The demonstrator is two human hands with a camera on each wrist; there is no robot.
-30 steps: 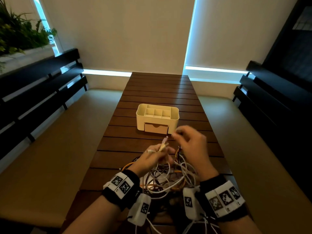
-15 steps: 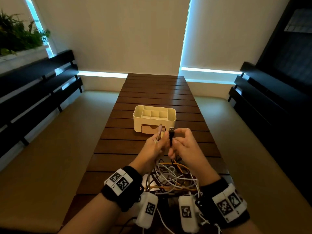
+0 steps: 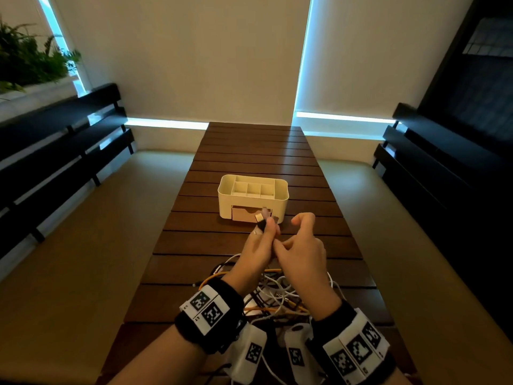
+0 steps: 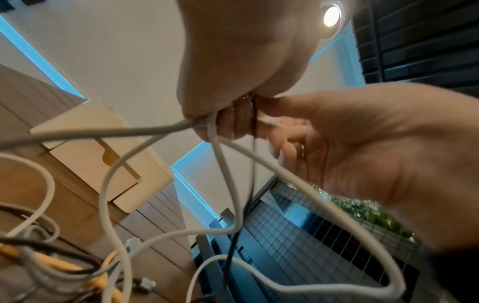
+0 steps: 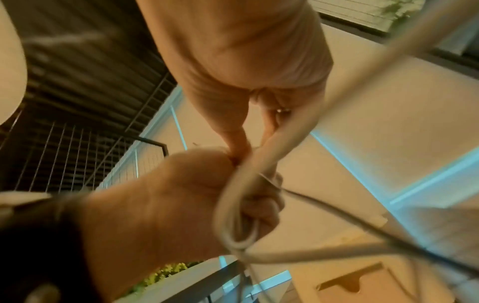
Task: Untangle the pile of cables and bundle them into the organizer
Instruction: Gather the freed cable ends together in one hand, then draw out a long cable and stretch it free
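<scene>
A long slatted wooden bench [image 3: 255, 151] is seen from above, running away between two cushioned seats. Midway along it stands a cream organizer [image 3: 253, 200], its top divided into open compartments and a small tan drawer set in its near face. A tangled pile of cables [image 3: 277, 298], white, orange and dark, lies on the near end of the bench, under and between both wrists, well short of the organizer.

Both hands are raised above the pile and meet just in front of the organizer. By the left hand [image 3: 256, 248] several cable ends are gripped in curled fingers, with a black plug [image 3: 261, 221] and a paler connector standing up out of the fist. In the left wrist view white cables [image 4: 223, 155] and a thin black cable [image 4: 252, 164] are seen hanging from that grip down toward the pile.

The right hand [image 3: 301, 252] is pressed against the left. Its thumb and a finger are closed at the point where the cables leave the left fist, while its forefinger is curled upward, free. Whether a strand is actually pinched by it cannot be told.

Black wristbands with printed markers are worn on both wrists.
</scene>
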